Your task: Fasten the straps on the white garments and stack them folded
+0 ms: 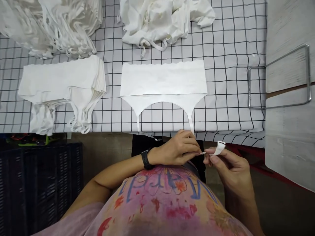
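White strap (219, 149) in right grip (232, 165)

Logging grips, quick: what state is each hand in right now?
Left hand: closed, pinching a white strap.
Right hand: closed, pinching a white strap end between thumb and fingers.

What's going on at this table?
A person's left hand and right hand pinch a narrow white fabric strap. It seems to belong to the flat white fabric garment lying on the black-and-white checked tablecloth. A layered stack of similar white garments lies to its left; a crumpled white fabric heap lies farther back.
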The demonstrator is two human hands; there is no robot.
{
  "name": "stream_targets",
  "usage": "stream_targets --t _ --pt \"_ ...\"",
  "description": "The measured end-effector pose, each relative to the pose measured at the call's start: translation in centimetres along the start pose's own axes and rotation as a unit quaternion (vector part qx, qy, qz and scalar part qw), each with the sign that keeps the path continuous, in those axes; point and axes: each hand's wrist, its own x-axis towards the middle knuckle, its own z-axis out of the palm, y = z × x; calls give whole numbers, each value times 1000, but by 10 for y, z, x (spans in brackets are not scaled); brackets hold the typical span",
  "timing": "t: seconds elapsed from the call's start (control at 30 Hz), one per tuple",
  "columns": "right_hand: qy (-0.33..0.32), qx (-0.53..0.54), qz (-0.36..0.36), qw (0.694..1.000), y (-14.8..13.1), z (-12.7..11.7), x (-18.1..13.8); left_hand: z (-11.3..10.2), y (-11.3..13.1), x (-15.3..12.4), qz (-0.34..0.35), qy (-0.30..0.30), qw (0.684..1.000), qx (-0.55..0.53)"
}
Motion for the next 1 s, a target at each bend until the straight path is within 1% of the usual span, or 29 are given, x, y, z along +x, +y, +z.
stream_targets --t 0.1,0.2,0.3,0.43,0.53,0.6,0.67,0.77,0.83,0.9,0.97,1.0 --pt "45 -39 14 998 -1 2 5 1 3 1 -7 -23 999 32" --pt "78 -50 6 996 -2 3 11 2 4 2 -1 -40 998 41" --pt "92 -28 -4 995 -2 5 18 4 3 3 3 -49 998 32" --pt "122 1 35 992 -2 9 27 7 1 3 -2 -36 999 3" --pt "115 56 45 991 -2 14 36 7 1 3 -14 -20 999 -21" --pt "105 98 47 989 -3 15 43 7 2 4 -39 0 998 -44" --pt "96 131 47 986 -5 16 49 8 4 5 -75 34 993 -84" --pt "99 164 43 980 -11 15 56 8 9 6 -153 72 973 -154" --pt "109 178 34 977 -16 13 58 8 12 7 -211 75 956 -192" --pt "120 185 16 975 -22 12 60 8 14 7 -246 73 938 -232" --pt "129 186 -5 974 -26 10 63 10 15 6 -255 72 928 -263" --pt "132 187 -14 973 -28 10 64 11 15 5 -252 74 928 -264"
